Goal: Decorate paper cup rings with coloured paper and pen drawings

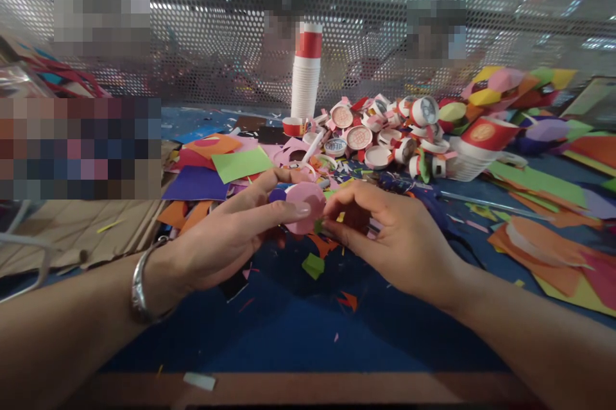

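My left hand (235,227), with a silver bracelet at the wrist, grips a round pink paper piece (308,199) between thumb and fingers. A blue rounded bit (278,195) shows just behind its left edge. At the right edge of the pink piece, my right hand (380,233) pinches a small green paper scrap (318,226) between thumb and fingertips. Whether the scrap touches the pink piece I cannot tell. Below the hands, a green paper cutting (314,265) and an orange scrap (350,300) lie on the blue table (298,333).
Behind the hands lie coloured sheets such as a green one (240,163), and a heap of cut cup pieces (359,136). A tall stack of paper cups (305,76) stands before a perforated metal screen (202,44). Cardboard (120,230) lies left, orange paper (539,249) right.
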`<state>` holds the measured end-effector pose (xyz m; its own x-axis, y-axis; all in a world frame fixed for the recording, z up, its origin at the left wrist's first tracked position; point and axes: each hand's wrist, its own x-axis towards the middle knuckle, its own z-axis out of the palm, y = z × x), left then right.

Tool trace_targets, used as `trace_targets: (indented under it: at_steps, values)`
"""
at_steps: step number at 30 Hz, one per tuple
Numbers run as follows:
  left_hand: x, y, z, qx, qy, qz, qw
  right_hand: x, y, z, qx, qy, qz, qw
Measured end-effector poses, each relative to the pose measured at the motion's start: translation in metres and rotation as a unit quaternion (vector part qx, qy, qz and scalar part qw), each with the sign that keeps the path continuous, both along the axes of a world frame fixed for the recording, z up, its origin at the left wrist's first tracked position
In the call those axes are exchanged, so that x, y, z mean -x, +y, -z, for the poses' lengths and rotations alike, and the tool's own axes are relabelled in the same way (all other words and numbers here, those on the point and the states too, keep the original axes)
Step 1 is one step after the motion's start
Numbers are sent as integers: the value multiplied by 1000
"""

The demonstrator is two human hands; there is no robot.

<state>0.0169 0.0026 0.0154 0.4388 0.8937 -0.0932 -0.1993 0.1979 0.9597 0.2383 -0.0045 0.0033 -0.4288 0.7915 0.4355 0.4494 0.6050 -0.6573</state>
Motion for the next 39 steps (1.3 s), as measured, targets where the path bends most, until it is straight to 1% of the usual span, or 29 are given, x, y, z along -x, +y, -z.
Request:
trace_targets:
  at_steps: [5,10,13,16,19,25,28,30,32,34,36,39]
  values:
    - [-1,-1,-1,-7,7,14,1000,0,-1,0,-2,-2,6,1000]
    - [0,0,-1,4,-13,7,1000,0,-2,-1,-6,4,42,999]
    - [1,3,1,15,-47,-1,999,1,-2,1,25,42,58,997]
    - [1,5,0,19,-66,-8,998,1,-2,3,67,74,55,993]
    - [1,5,-1,14,-63,-7,998,3,-2,3,85,95,49,991]
    - [-1,4,-2,11,-66,-1,998,6,-1,4,106,135,26,985]
    - [-2,4,-4,2,-69,-7,998,4,-3,4,88,128,41,987]
    - [-4,5,-6,-2,-52,-29,998,3,-6,3,62,109,55,991]
    - [-4,8,-7,-8,-48,-57,997,1,-8,3,40,66,48,996]
    - [-3,11,-8,-19,-47,-86,995,0,-9,3,28,3,12,1000]
    - [-2,14,-7,-27,-41,-105,993,1,-9,4,23,-65,-29,997]
    - [-1,17,-6,-36,-38,-113,992,2,-9,7,19,-153,-45,987]
